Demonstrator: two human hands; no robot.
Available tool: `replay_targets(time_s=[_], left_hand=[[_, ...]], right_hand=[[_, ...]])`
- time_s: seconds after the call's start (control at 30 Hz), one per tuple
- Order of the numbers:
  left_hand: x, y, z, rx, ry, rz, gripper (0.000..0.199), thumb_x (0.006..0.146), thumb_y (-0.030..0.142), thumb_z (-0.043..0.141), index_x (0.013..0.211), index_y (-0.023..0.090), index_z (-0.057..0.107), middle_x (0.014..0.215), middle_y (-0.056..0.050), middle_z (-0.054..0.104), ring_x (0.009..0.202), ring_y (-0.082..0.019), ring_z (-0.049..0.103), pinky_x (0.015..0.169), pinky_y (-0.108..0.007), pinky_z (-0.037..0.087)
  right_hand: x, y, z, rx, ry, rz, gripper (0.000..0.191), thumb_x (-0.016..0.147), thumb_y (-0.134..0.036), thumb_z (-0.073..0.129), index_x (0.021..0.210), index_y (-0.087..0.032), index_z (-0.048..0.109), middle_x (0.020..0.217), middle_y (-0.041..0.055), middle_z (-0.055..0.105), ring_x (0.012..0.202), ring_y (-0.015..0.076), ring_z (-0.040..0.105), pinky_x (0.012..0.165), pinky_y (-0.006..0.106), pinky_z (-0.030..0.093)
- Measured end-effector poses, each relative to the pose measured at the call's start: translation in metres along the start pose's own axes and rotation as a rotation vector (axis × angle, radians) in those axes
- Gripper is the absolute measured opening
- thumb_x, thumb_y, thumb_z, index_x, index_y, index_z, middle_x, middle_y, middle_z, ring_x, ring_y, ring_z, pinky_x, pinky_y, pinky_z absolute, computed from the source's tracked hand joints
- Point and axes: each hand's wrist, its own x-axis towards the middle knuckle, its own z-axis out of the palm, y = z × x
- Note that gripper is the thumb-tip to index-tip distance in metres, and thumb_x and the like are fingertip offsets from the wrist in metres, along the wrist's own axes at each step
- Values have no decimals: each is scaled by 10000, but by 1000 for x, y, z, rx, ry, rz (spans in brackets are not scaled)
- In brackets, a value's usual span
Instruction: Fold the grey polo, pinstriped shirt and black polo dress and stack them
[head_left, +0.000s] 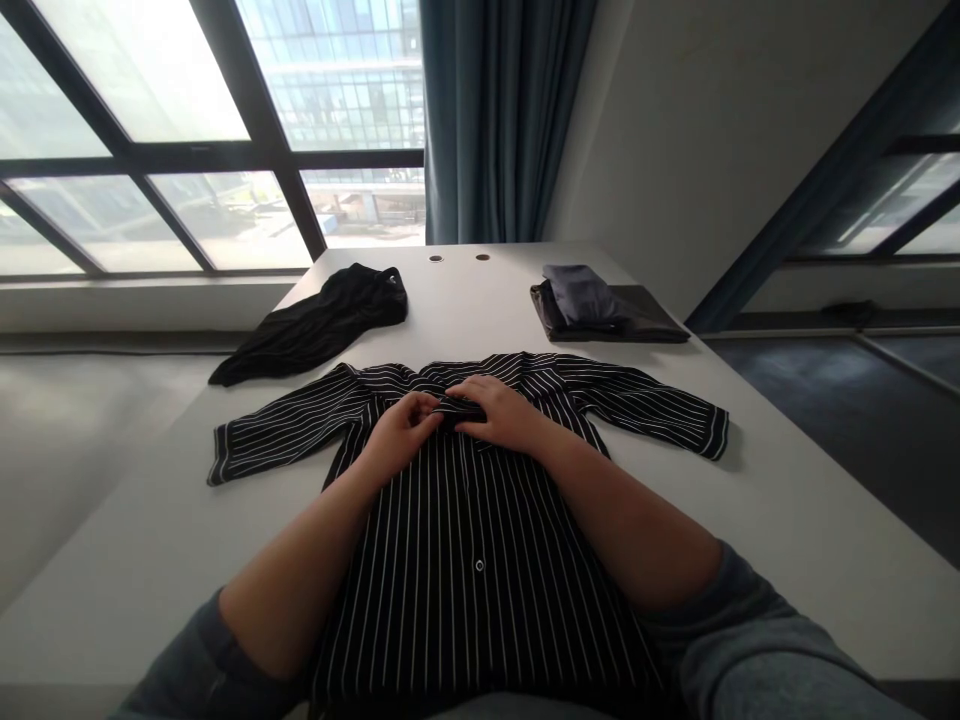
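Note:
A black shirt with white stripes (465, 560) lies spread on the white table, sleeves out to both sides and its lower end toward me. Near the collar, my left hand (409, 425) pinches the front edge of the shirt between thumb and fingers. My right hand (495, 408) is closed on the same bit of cloth from the other side, fingers above and thumb below. Between the hands the fabric is bunched and slightly lifted. One pale button (480, 566) shows lower down the front; any button at the fingertips is hidden.
The white table (787, 540) reaches toward the window. A crumpled black garment (322, 318) lies at the back left. Folded dark clothes (585, 298) are stacked at the back right. Beyond the far edge hangs a blue curtain (502, 120).

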Motion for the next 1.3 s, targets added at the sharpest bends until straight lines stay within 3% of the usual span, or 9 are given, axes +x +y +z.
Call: replay_targets(time_s=[0.07,0.13,0.3,0.5,0.67,0.83,0.97,1.13,1.3], left_hand=[[-1,3,0,4,-35,-18,270,869,461,679,978,215,679,904,-22,699,844,-200,633,809,-344,494],[-1,7,-1,50,-84,-24,281,891,495,649,905,216,682,864,-18,688,819,-198,613,806,-345,484],[-2,14,-6,64,-154,-17,371,920,575,589,823,222,648,817,-6,641,809,-194,571,817,-333,477],[-1,12,-8,51,-150,3,355,947,567,580,851,228,629,839,-4,628,823,-194,554,819,-324,488],[-2,9,-7,39,-141,-44,345,960,554,567,861,230,627,877,-7,646,858,-199,572,862,-333,486],[-1,6,-7,51,-95,-58,369,932,595,588,856,235,606,794,9,588,791,-188,531,788,-317,471],[1,2,-7,-1,-56,-78,346,932,577,599,888,234,612,776,20,553,753,-171,504,756,-304,444],[0,3,-7,-144,-43,-20,238,948,482,615,1003,255,572,739,49,463,685,-145,443,698,-279,414],[-3,5,-6,-44,-127,49,283,880,414,716,1043,254,550,900,16,593,777,-160,542,734,-292,458]], right_hand=[[1,2,3,-14,29,-3,248,903,-137,703,1118,-230,782,1153,77,751,1143,245,671,1096,456,481],[1,3,2,22,19,16,237,951,-119,616,1055,-226,800,1100,66,770,1092,221,695,1064,415,502],[0,5,-13,141,-88,155,200,953,-213,633,1040,-229,813,1066,37,800,1017,210,731,976,344,534],[0,7,-28,258,-143,333,192,914,-334,688,967,-217,831,981,18,812,939,208,739,917,318,538],[-1,6,-36,378,-140,407,203,893,-319,702,1001,-205,831,1009,34,809,959,199,733,934,327,539],[-4,9,-39,493,-167,474,240,891,-320,712,1088,-211,798,867,25,773,775,170,694,721,285,548],[-4,13,-40,277,-125,468,186,894,-248,672,1038,-209,782,789,4,736,699,155,656,681,273,503],[1,13,-37,-102,30,466,206,878,-127,611,929,-223,786,875,37,762,799,195,671,833,331,500],[1,18,-30,57,98,527,187,876,-160,561,944,-224,723,830,17,721,744,180,635,755,303,497]])
